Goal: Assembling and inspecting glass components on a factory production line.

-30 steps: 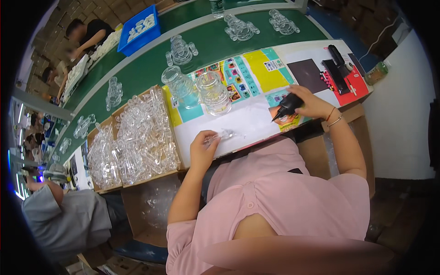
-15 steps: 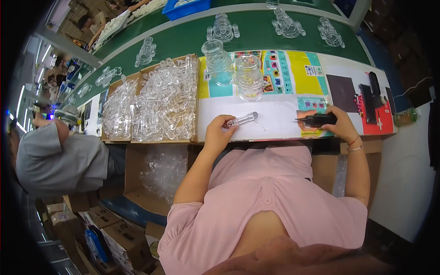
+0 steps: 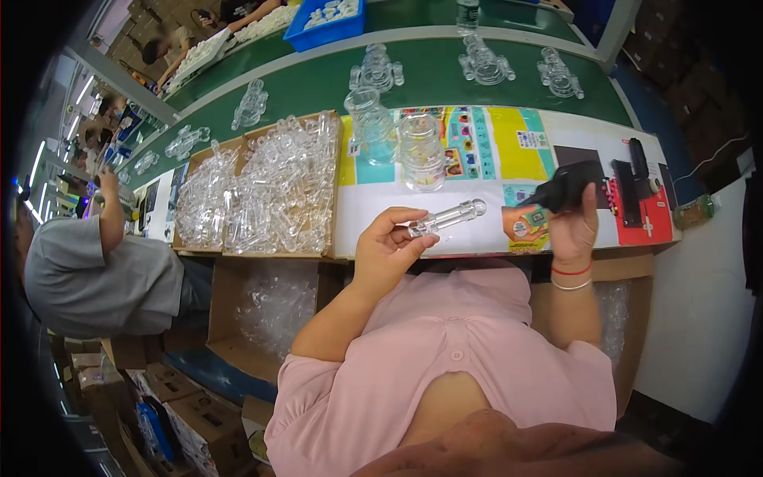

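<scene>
My left hand (image 3: 388,248) pinches a clear plastic part (image 3: 449,218) by one end; it is a slim tube shape with a rounded far tip, raised over the white tabletop. Over to the right, my right hand (image 3: 574,226) grips a black hand tool (image 3: 571,187) with a tapered nose that points left toward the part. The tool's exact kind is not clear. Two larger clear, ringed plastic bodies, one (image 3: 372,131) on the left and one (image 3: 422,159) on the right, stand upright on the table just beyond my left hand.
Cardboard trays heaped with clear parts (image 3: 278,187) lie to the left. Assembled clear figures (image 3: 482,63) rest on the green belt (image 3: 433,56) beyond. A blue bin (image 3: 324,24) holds white pieces. Black tools (image 3: 628,191) lie far right. A co-worker in grey (image 3: 119,270) sits at left.
My left hand has lifted the clear part and tilted it upward. My right hand has raised the black tool and turned, its palm now more visible. The co-worker's arm has risen.
</scene>
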